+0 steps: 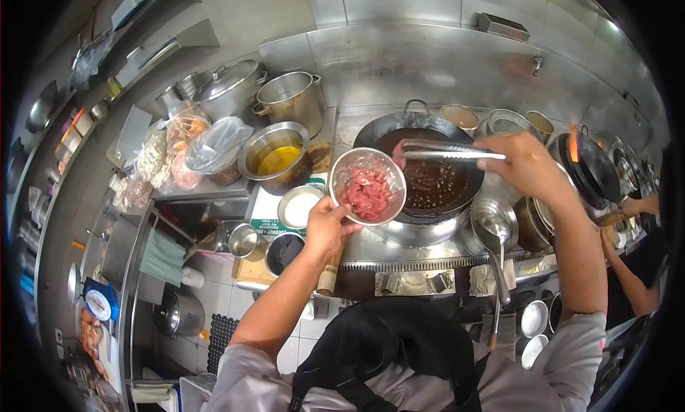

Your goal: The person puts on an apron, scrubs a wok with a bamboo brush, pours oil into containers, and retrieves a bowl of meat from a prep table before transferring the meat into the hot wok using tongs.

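Note:
My left hand [328, 229] grips the rim of a round metal bowl [398, 192], tilted towards me. Raw red sliced meat [368, 191] lies inside it. In my right hand [524, 162] is a pair of metal tongs [449, 154], pointing left across the wok. Something pink, likely meat, shows at their blurred tips, just right of the bowl's rim. Below both hands sits a large black wok [369, 131] of dark brown liquid [434, 187], with small pale bits and pieces of meat in it. The bowl overlaps the wok's left edge in view.
A pot of yellow oil [277, 159] and a bowl of white contents [300, 206] stand left. A perforated skimmer [492, 216] and a ladle [497, 230] rest right of the wok. Further right, another person's hand [631, 207] is near a wok [598, 171] with flame.

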`<state>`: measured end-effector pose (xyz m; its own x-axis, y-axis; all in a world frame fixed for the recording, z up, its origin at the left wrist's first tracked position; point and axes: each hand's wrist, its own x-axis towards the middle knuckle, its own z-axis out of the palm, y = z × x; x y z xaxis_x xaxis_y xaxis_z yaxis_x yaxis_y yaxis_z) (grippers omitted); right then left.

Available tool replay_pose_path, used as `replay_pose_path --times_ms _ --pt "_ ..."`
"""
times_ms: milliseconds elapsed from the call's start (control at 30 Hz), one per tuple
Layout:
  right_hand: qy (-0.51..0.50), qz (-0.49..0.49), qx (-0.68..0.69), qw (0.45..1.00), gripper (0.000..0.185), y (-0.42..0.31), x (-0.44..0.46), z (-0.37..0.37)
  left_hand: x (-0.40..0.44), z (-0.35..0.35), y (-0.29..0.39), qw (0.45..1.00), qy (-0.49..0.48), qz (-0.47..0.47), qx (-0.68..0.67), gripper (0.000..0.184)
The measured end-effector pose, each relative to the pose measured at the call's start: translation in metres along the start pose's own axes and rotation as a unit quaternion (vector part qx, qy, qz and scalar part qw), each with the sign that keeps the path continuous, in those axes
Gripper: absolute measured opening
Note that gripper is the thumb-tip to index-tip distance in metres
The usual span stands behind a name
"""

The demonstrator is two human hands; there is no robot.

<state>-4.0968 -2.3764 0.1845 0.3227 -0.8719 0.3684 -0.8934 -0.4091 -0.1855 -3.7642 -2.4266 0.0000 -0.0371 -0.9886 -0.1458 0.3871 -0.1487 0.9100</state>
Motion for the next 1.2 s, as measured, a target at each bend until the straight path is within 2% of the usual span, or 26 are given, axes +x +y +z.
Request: replay_pose_path --times_ms 67,133,200,300,400,467,533,600,667,700,767,867,967,1100,1167,1200 --pt "-0.012 -0.011 -0.005 1.0 0.032 -0.021 -0.003 0.014 0.009 0.008 0.002 0.999 -0.047 -0.019 0.0 0.022" --pt "-0.059 0.017 -0.007 0.998 0.029 -0.028 -0.004 0.045 0.019 0.017 0.001 0.997 -0.075 -0.024 0.007 0.018" --pt "-0.048 -0.022 -0.061 0.997 0.024 -0.019 -0.006 0.087 0.023 0.032 0.003 0.994 -0.099 -0.053 -0.019 0.015" --pt "-0.016 -0.03 -0.056 0.998 0.02 -0.006 -0.006 0.11 0.034 0.048 -0.006 0.994 -0.065 -0.081 -0.031 0.01" --pt "0.012 -0.011 -0.037 0.999 0.018 0.012 -0.006 0.103 0.042 0.053 -0.017 0.993 -0.051 -0.094 -0.047 0.01" --pt "0.028 0.012 -0.021 0.999 0.019 0.025 -0.009 0.095 0.046 0.054 -0.024 0.997 -0.03 -0.064 -0.043 0.009" --pt "0.028 0.077 0.023 0.996 0.024 0.045 -0.01 0.099 0.048 0.05 -0.028 0.997 -0.021 -0.056 -0.044 0.009" --pt "0.049 0.078 0.017 0.996 0.024 0.067 -0.008 0.115 0.057 0.042 -0.035 0.997 0.018 -0.058 -0.043 0.009" --pt "0.043 0.137 0.036 0.989 0.023 0.084 -0.004 0.132 0.053 0.043 -0.032 0.997 0.044 -0.038 -0.045 0.008" --pt "0.042 0.135 0.038 0.989 0.023 0.093 -0.002 0.145 0.052 0.04 -0.033 0.997 0.058 -0.038 -0.037 0.009" --pt "-0.009 0.204 0.005 0.979 0.024 0.108 0.002 0.17 0.051 0.034 -0.033 0.996 0.075 -0.037 -0.028 0.009" --pt "-0.037 0.23 -0.032 0.972 0.023 0.114 0.002 0.183 0.05 0.026 -0.031 0.996 0.078 -0.039 -0.022 0.011" --pt "-0.079 0.213 -0.076 0.971 0.025 0.126 0.006 0.167 0.047 0.021 -0.028 0.997 0.077 -0.027 -0.015 0.011" --pt "-0.09 0.196 -0.122 0.969 0.031 0.103 0.006 0.115 0.043 0.024 -0.021 0.999 0.045 -0.008 -0.001 0.012" --pt "-0.024 0.136 -0.099 0.986 0.03 0.092 0.006 0.098 0.037 0.032 -0.013 0.999 0.031 -0.003 0.0 0.012" --pt "-0.023 0.132 -0.097 0.986 0.03 0.081 0.007 0.086 0.039 0.033 -0.014 0.999 0.035 0.0 0.0 0.012"
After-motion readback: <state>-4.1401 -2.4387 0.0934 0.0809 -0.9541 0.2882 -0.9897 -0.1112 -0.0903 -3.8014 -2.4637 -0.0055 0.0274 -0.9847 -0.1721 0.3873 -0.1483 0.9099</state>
